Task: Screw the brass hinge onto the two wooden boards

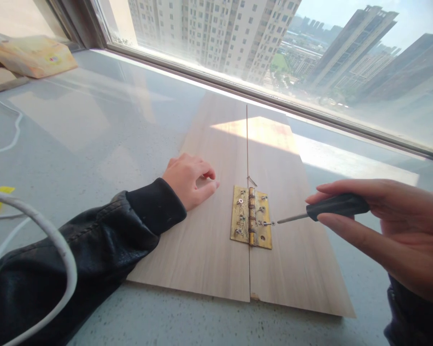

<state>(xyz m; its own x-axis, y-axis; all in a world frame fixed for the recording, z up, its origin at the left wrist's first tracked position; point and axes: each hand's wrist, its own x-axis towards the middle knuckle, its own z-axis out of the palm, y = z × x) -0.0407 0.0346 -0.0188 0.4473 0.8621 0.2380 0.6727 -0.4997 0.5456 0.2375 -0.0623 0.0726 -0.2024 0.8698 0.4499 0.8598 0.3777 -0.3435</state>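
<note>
My right hand (400,226) grips the black handle of a screwdriver (337,206), whose tip points left, close to the head of a screw (269,223) standing out from the hinge's right leaf. The worn brass hinge (252,216) lies unfolded across the seam between two pale wooden boards (209,254). Several screws sit in its leaves, and the lower right hole shows no screw. Just above the hinge, a loose screw (252,181) lies by the seam. Resting on the left board, my left hand (189,180) holds nothing, its thumb and forefinger curved with a gap between.
The boards lie on a pale speckled sill (94,134) beneath a large window (238,43). A white cable (63,250) loops across the lower left, in front of my left sleeve. Behind it is something yellow (0,199). An orange-yellow packet (36,55) stands at the far left.
</note>
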